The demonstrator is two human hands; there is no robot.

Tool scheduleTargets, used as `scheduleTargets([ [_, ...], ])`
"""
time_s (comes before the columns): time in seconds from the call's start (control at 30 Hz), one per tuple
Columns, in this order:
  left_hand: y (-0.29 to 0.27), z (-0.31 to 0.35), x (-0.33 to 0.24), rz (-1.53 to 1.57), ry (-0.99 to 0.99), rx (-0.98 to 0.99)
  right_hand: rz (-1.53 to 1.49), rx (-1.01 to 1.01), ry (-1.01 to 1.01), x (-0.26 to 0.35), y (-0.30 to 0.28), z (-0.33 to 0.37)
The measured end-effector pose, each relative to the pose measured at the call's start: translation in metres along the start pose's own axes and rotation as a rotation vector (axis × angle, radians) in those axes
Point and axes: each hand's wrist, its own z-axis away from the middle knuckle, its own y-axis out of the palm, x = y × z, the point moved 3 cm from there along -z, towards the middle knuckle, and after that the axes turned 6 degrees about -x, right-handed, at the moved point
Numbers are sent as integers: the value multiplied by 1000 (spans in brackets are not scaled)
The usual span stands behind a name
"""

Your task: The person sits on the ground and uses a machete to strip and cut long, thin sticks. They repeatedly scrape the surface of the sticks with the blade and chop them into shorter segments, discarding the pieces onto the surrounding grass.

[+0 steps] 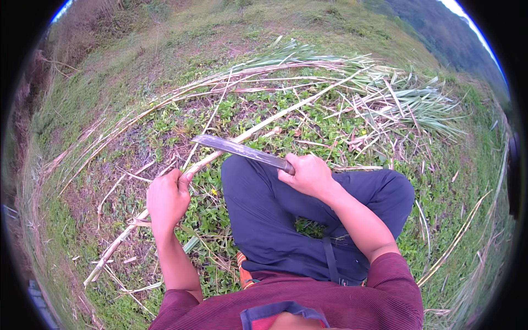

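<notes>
Wrapped round a long pale cane stalk is my left hand, closed at the left of my knees. The stalk slants from the lower left up toward the far right, its lower end near the grass. My right hand grips the handle of a machete above my legs. Its broad, dull blade points left and lies across the stalk, just beyond my left hand. Whether the edge touches the stalk, I cannot tell. The machete's handle is mostly hidden in my fist.
Long cut stalks lie in an arc beyond me, with green leafy tops at the far right. Dry scraps and a thin yellowish stalk lie on the weedy ground. My crossed legs in dark trousers are right beneath the blade.
</notes>
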Motion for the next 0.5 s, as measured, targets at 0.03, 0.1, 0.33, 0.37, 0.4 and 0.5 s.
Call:
scheduleTargets([
  [0.03,-2,1,-4,12,10,-25,8,3,-25,5,-6,1],
  [0.1,-2,-3,2,-37,78,22,-48,30,40,5,15,5],
  [0.33,-2,-10,-25,-43,115,-60,-47,-56,365,-131,5,-47],
  [0.37,0,-9,-23,-27,74,-21,-49,-48,337,-130,10,-41],
  [0.4,0,-8,-19,-16,35,26,-57,-37,316,-128,12,-37],
  [0.5,-4,-4,-20,-37,7,56,27,4,323,-144,8,-43],
])
